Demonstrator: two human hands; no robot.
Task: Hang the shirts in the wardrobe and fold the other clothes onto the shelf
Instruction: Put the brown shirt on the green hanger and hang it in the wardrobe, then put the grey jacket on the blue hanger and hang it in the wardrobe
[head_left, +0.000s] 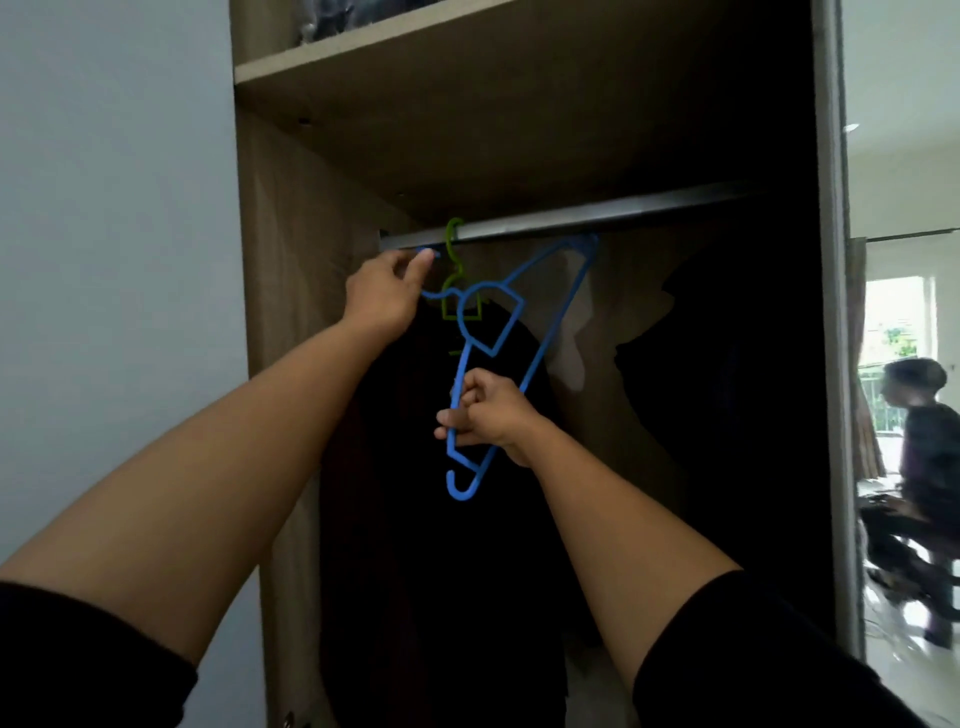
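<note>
An empty blue plastic hanger (540, 322) hangs tilted in front of the open wardrobe, its far end up against the metal rail (571, 215). My left hand (384, 299) pinches its hook just below the rail's left end. My right hand (483, 413) is closed around its lower arm, near the small end hook. A green hanger (453, 260) is hooked on the rail right behind, carrying a dark garment (467, 545) that hangs straight down.
A wooden shelf (415, 57) sits above the rail with folded dark items on it. More dark clothes (727, 415) hang at the right. The wardrobe's side panel (280, 260) stands by my left hand. A person (924, 441) sits in the room beyond.
</note>
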